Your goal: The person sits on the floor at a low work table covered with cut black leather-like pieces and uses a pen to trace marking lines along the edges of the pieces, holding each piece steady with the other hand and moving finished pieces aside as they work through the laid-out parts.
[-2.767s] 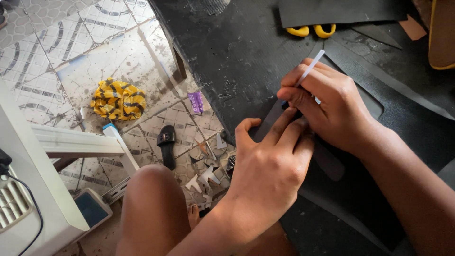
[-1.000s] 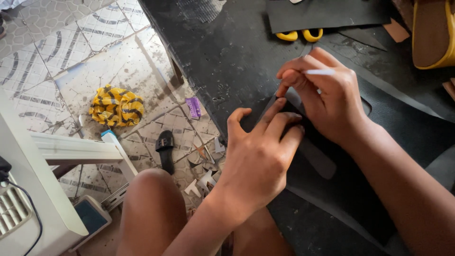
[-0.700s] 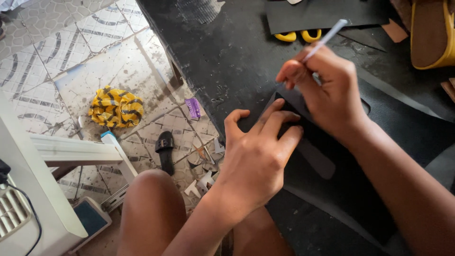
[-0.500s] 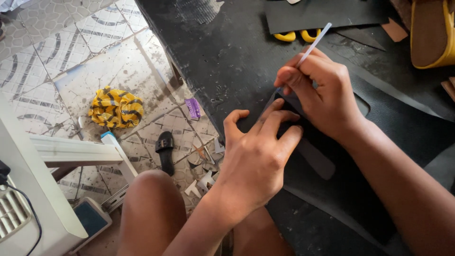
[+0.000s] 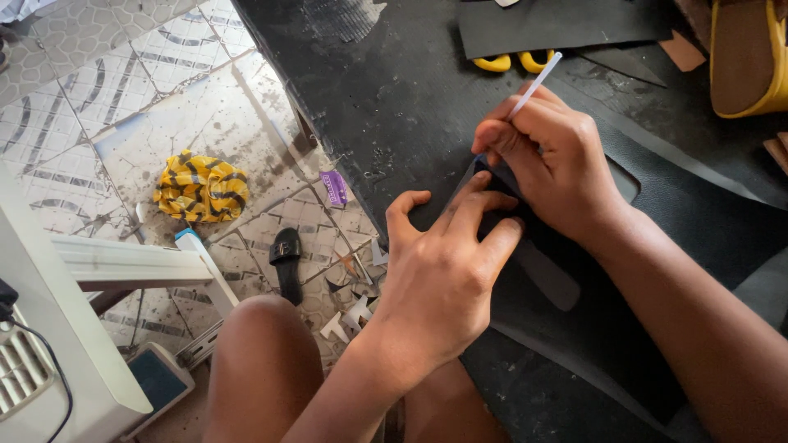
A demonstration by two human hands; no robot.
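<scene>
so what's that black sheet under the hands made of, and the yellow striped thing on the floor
The black sheet looks like rubber or foam sheeting: matte, finely textured, with cleanly cut edges; which of the two is unclear. The left hand presses a dark piece onto it. The yellow striped thing looks like soft cloth, crumpled into folds.

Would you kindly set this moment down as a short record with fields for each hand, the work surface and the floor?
Left hand: left hand lies flat, fingers spread, pressing a dark template piece onto the black sheet.
Right hand: right hand grips a white pen, tip down at the template's edge.
Work surface: yellow-handled scissors partly under another black sheet.
Floor: tiled, with a yellow-and-black cloth, a black sandal and scraps.
</scene>
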